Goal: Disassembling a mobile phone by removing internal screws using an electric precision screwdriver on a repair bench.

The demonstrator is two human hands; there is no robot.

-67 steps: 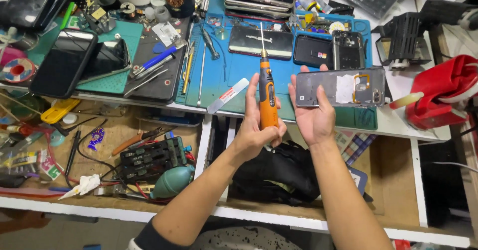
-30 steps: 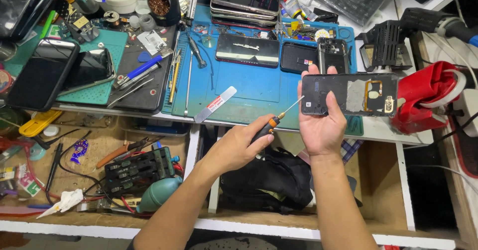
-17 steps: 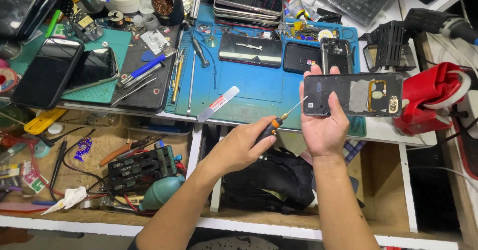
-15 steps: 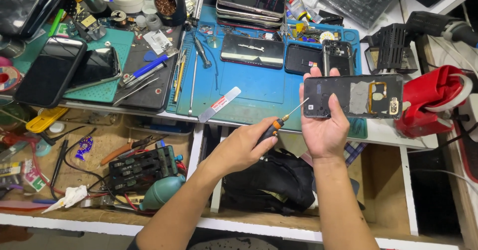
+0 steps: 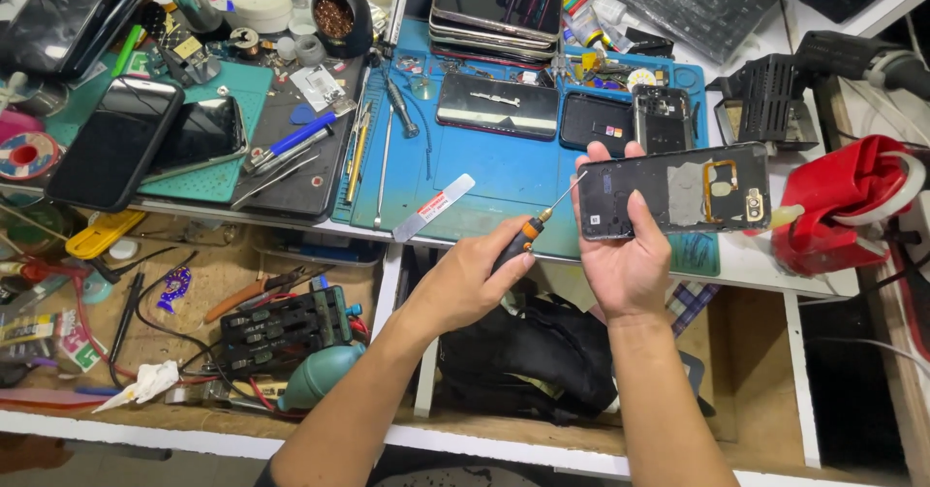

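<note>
Right now the left hand [image 5: 475,279] is closed around the black-and-orange handle of a small screwdriver [image 5: 531,227], fingers wrapped over the grip. The thin metal shaft slants up and to the right, and its tip sits at the left end of an opened phone [image 5: 673,191], close to the upper corner; whether the tip actually touches a screw there is too small to tell.

The right hand [image 5: 620,254] grips that phone from below and behind, holding it lengthwise with its bare inner side toward the camera. The thumb lies across the lower face near the left end, and the fingertips curl over the top edge. The phone stands above the front edge of a blue work mat [image 5: 504,172], held up off it, and most of its length sticks out to the right of the hand.

On the mat beyond lie another dark phone [image 5: 497,105] and a white strip-shaped tool [image 5: 433,208]. A red tape dispenser [image 5: 848,206] stands just right of the held phone.
</note>
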